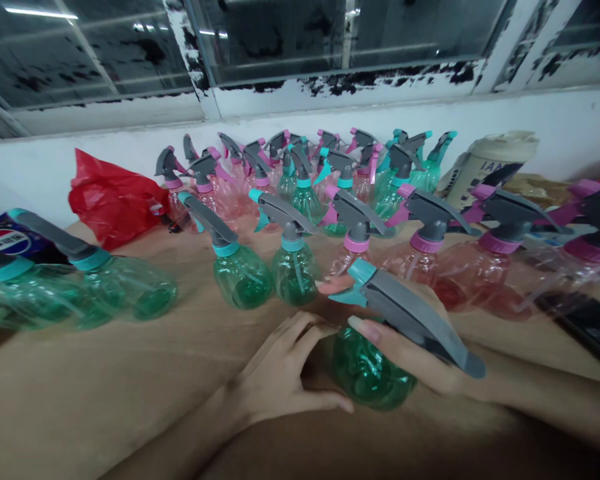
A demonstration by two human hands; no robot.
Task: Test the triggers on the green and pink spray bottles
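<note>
My right hand [425, 353] is closed around the neck of a green spray bottle [373, 370] with a grey and teal trigger head. The bottle tilts a little, its nozzle pointing left. Just left of its body, my left hand [285, 373] is open, thumb and fingers apart, with a gap to the plastic. Behind the hands, two green spray bottles [243, 277] stand side by side. To their right runs a row of pink spray bottles [423, 257], the nearest partly covered by my right hand.
More green bottles [130, 287] stand at the left by a dark blue Pepsi package [10, 237]. Along the wall are many pink and green bottles [305, 193], a red plastic bag [115, 200] and a white cup [490, 167]. A dark phone [590, 327] lies at the right.
</note>
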